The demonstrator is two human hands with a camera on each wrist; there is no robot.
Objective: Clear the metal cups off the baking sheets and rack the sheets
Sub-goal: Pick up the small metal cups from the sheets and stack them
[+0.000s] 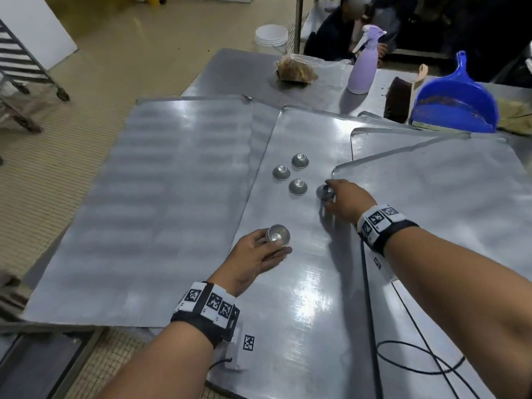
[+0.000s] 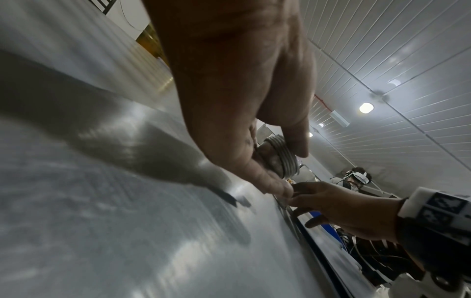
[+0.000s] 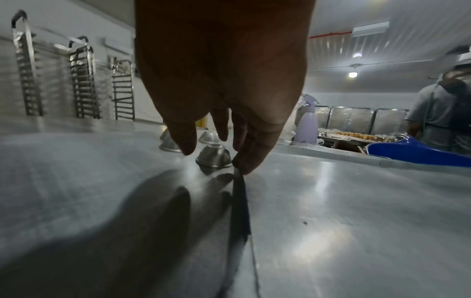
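Left wrist band: black strap, white blocks printed with black square codes
Right wrist band: same black strap, white coded blocks
Forearms: bare, sleeveless

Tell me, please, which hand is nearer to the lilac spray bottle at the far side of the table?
Right. The right hand reaches over an upturned cup on the middle baking sheet, well short of the spray bottle; the left hand holds stacked cups farther back.

The left hand holds a small stack of metal cups between the thumb and the fingers, just above a shiny baking sheet. The right hand reaches in from the right, near the left fingertips.
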